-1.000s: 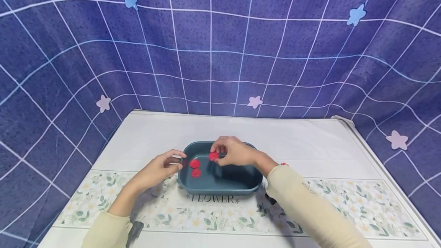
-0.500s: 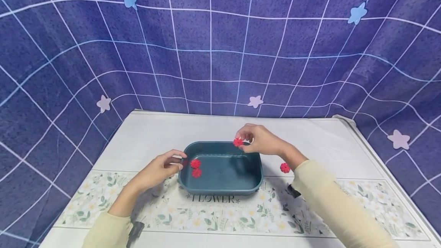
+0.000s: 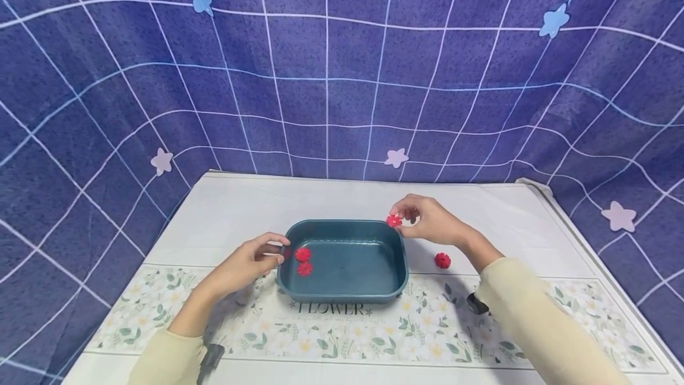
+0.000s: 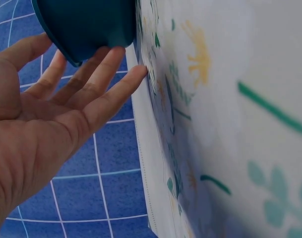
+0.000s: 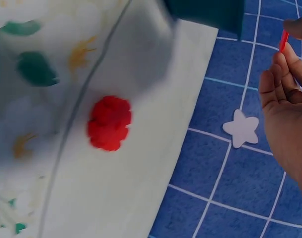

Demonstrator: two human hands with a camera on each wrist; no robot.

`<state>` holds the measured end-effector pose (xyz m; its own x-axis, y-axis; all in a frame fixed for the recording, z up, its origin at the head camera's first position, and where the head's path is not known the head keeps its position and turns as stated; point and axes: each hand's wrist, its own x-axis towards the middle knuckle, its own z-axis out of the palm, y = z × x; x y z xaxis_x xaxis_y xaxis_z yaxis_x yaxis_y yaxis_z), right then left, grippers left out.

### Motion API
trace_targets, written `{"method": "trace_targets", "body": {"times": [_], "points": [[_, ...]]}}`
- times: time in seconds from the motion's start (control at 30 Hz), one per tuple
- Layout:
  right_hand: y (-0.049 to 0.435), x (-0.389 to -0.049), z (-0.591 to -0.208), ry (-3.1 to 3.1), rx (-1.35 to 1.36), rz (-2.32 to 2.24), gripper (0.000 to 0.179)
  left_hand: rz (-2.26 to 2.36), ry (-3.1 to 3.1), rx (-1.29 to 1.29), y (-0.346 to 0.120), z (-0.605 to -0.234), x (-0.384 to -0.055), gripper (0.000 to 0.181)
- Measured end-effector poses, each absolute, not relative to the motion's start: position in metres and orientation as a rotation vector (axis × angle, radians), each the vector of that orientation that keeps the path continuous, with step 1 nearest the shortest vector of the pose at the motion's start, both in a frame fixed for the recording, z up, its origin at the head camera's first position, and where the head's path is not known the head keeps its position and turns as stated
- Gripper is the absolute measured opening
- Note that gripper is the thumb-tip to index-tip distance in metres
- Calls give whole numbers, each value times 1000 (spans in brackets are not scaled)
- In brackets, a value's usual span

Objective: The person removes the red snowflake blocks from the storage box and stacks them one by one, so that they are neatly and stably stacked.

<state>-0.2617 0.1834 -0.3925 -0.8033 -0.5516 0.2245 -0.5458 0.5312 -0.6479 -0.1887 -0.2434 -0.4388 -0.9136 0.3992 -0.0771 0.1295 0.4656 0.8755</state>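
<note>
My right hand (image 3: 424, 218) pinches a red notched plastic disc (image 3: 394, 221) between thumb and fingertips, above the far right corner of a dark teal basin (image 3: 342, 297). In the right wrist view the pinched disc (image 5: 283, 40) shows edge-on. My left hand (image 3: 251, 261) is at the basin's left end, thumb and fingertips at the rim. The left wrist view has its fingers (image 4: 98, 79) fairly straight against the outer wall. Red discs (image 3: 303, 254) lie inside the basin near that end. Another red notched piece (image 3: 442, 261) rests on the table right of the basin.
The basin stands on a white table (image 3: 256, 201) with a printed floral band (image 3: 299, 343) across its front. A blue curtain (image 3: 342, 106) with grid lines and stars hangs behind and on both sides.
My right hand has moved right from over the basin's middle to its far right corner, with the disc still pinched. The red piece on the table came into view. My left hand stays put.
</note>
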Motion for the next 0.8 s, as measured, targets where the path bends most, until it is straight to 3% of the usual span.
{"method": "trace_targets", "body": {"times": [0.8], "points": [[255, -234, -432, 2707, -742, -1235, 28, 1427, 2443, 474, -244, -438, -189, 40]]}}
